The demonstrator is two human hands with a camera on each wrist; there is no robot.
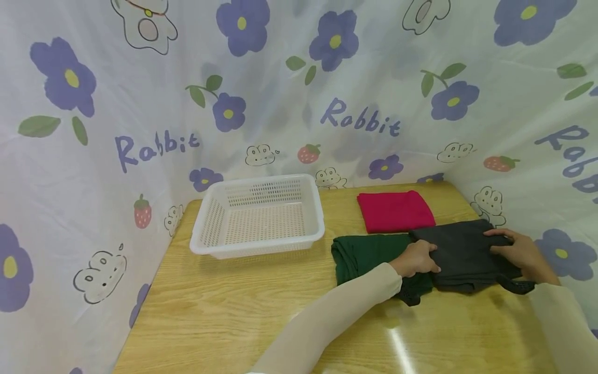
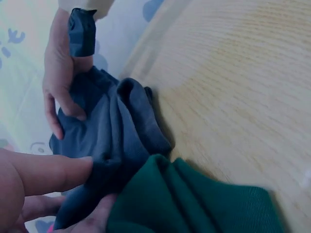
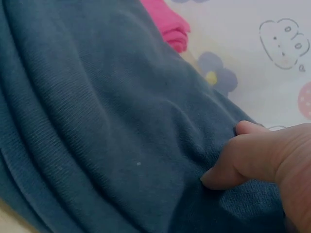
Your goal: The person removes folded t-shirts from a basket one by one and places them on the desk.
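A folded dark grey cloth (image 1: 460, 254) lies at the right of the table, its layers showing along the near edge. My left hand (image 1: 417, 258) pinches its left side, thumb on top and fingers underneath in the left wrist view. My right hand (image 1: 520, 252) grips the right side; in the right wrist view the thumb (image 3: 221, 177) dents the fabric. A folded green cloth (image 1: 374, 249) touches the grey one on the left, partly covered by my left forearm. Behind them lies a folded red cloth (image 1: 394, 212).
A white perforated plastic basket (image 1: 259, 246) stands at the back left of the wooden table (image 1: 224, 311), with nothing inside. A printed curtain (image 1: 280, 104) with flowers and rabbits hangs behind the table and along both sides.
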